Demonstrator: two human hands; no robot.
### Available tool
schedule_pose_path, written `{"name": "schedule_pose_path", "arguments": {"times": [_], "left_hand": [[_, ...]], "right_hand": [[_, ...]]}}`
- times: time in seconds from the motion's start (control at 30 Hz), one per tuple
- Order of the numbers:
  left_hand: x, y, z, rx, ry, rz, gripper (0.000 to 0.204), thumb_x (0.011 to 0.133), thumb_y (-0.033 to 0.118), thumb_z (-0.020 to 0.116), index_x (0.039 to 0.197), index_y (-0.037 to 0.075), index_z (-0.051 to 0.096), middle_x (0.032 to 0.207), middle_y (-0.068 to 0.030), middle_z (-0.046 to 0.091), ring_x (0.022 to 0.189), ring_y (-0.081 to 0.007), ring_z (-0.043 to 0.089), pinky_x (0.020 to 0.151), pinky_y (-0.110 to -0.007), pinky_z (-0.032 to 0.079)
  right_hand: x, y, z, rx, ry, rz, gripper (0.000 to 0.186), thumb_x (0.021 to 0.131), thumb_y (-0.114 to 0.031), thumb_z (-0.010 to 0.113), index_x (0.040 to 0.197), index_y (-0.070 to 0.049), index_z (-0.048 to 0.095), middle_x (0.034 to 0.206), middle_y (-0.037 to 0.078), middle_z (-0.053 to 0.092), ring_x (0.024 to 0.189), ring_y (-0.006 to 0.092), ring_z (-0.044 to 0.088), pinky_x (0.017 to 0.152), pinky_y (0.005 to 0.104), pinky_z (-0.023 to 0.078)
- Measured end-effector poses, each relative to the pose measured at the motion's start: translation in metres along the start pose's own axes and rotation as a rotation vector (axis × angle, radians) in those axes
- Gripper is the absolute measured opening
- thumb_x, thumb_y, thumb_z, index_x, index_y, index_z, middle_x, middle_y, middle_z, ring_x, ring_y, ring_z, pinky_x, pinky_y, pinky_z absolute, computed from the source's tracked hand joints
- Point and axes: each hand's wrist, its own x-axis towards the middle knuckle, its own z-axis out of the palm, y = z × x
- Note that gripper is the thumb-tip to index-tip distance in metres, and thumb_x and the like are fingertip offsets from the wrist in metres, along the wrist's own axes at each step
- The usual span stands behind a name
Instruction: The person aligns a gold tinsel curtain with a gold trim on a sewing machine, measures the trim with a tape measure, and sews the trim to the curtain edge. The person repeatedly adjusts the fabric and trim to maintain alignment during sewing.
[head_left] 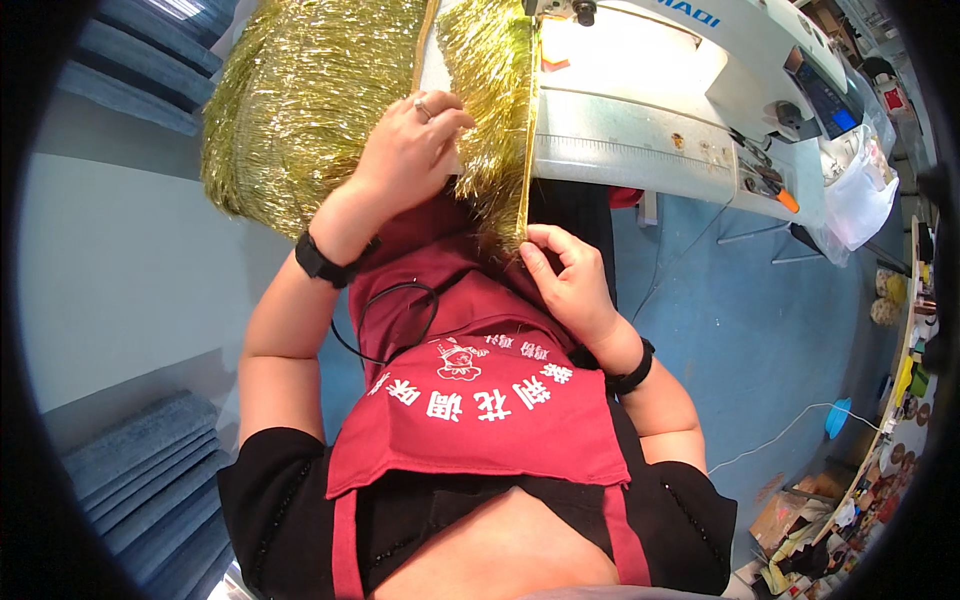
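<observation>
My left hand (405,150), with a ring and a black wristband below, has its fingers curled at the edge of a gold tinsel fringe strip (480,80); what lies between its fingertips is hidden. My right hand (570,280) pinches the lower end of that strip's long band edge, which runs up toward the white sewing machine (690,40). A thick mass of the same gold fringe (285,110) hangs over the table at the left. A maroon apron (470,420) covers my lap.
The machine table (630,155) carries a ruler strip and orange-handled tools (785,200) at its right. A white plastic bag (860,200) hangs there. Blue-grey folded panels (150,470) stand at left; a cluttered shelf (890,420) and a white cord (770,440) are at right.
</observation>
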Motion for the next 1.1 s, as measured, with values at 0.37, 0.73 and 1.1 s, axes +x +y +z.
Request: {"name": "schedule_pose_path", "arguments": {"times": [0.37,0.73,1.1], "left_hand": [[0.009,0.072,-0.023,0.099,-0.342,-0.176,0.027,0.083,0.030,0.074,0.069,0.007,0.070,0.066,-0.0128,0.067,0.065,-0.0331,0.068,0.062,-0.044,0.056],[0.006,0.044,-0.036,-0.324,-0.130,-0.123,0.011,0.083,0.007,0.072,0.077,0.001,0.063,0.072,-0.0141,0.062,0.065,-0.0299,0.062,0.061,-0.038,0.050],[-0.013,0.069,0.081,0.123,-0.377,0.236,0.017,0.081,0.024,0.067,0.080,0.007,0.067,0.079,-0.0094,0.069,0.077,-0.0270,0.069,0.073,-0.041,0.054]], "right_hand": [[0.024,-0.017,-0.005,-0.067,-0.245,-0.393,0.022,0.089,-0.005,0.067,0.110,-0.001,0.068,0.098,0.016,0.071,0.093,0.0355,0.068,0.086,0.0433,0.052],[0.140,0.087,0.066,-1.341,0.150,-0.185,0.060,0.105,-0.035,0.042,0.153,0.001,0.038,0.157,0.025,0.041,0.153,0.0355,0.026,0.125,0.0569,0.013],[0.048,0.158,0.068,0.194,-0.461,0.271,0.028,0.096,-0.017,0.056,0.119,-0.005,0.067,0.122,0.021,0.069,0.112,0.0366,0.066,0.089,0.0422,0.054]]}}
